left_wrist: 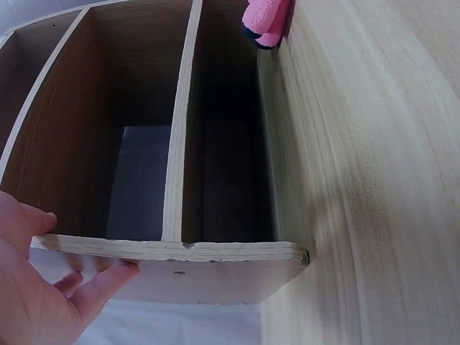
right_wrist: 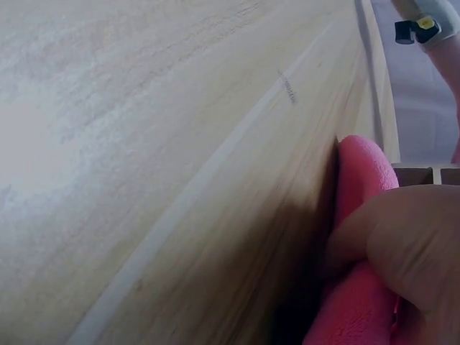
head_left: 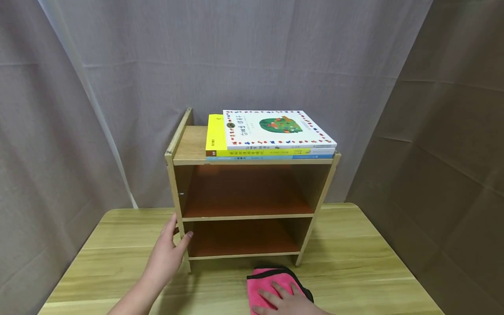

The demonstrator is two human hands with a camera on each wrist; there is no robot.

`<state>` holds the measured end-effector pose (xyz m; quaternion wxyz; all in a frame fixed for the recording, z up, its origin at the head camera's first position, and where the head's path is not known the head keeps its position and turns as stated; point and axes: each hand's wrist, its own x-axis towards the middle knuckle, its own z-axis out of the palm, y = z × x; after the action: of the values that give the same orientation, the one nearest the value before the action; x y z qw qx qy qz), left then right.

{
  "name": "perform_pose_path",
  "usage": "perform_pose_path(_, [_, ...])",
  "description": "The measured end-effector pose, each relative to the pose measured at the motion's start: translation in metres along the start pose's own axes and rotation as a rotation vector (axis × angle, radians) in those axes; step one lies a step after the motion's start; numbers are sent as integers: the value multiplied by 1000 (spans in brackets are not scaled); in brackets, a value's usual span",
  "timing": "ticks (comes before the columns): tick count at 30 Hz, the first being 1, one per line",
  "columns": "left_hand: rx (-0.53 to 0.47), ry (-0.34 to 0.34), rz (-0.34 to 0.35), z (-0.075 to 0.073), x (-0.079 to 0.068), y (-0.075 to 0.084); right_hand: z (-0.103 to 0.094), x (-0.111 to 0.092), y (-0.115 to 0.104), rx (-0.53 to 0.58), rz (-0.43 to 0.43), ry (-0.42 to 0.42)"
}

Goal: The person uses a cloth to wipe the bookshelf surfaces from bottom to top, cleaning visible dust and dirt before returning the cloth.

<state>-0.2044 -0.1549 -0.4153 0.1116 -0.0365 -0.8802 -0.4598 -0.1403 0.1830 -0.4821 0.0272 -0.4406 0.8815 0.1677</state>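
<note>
Pink cloth (head_left: pixel 284 279): likely soft, light; best held flat, mid-face. Right grip (head_left: pixel 289 303) spread; left grip (head_left: pixel 167 253) pinches bookshelf side panel (left_wrist: pixel 208 280).

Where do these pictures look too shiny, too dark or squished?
Right wrist view: white glare washes out the table at the left, and a dark shadow lies beside the pink cloth, under a soft-looking right hand; left wrist view: the lowest compartment of the shelf is nearly black inside; head view: the shelf looks narrower toward its bottom.
</note>
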Motion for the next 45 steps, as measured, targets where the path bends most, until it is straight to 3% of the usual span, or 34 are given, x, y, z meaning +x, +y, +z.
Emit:
perform_pose_path(7, [8, -18, -12, -1, -2, 1, -1, 2, 2, 141, 53, -59])
perform_pose_path(11, [-6, -17, -7, -1, -2, 2, 3, 3, 8, 102, 34, -25])
perform_pose_path(18, [-9, -8, 9, -1, -1, 2, 8, 1, 21, -57, -68, 236])
perform_pose_path(24, [-4, -13, 1, -2, -1, 3, 5, 2, 28, -37, -95, 331])
perform_pose_path(30, [-15, -6, 15, -3, 0, 2, 1, 5, 33, -88, -135, 467])
perform_pose_path(45, [-24, -7, 22, 0, -1, 1, -7, 18, 38, -22, -257, 621])
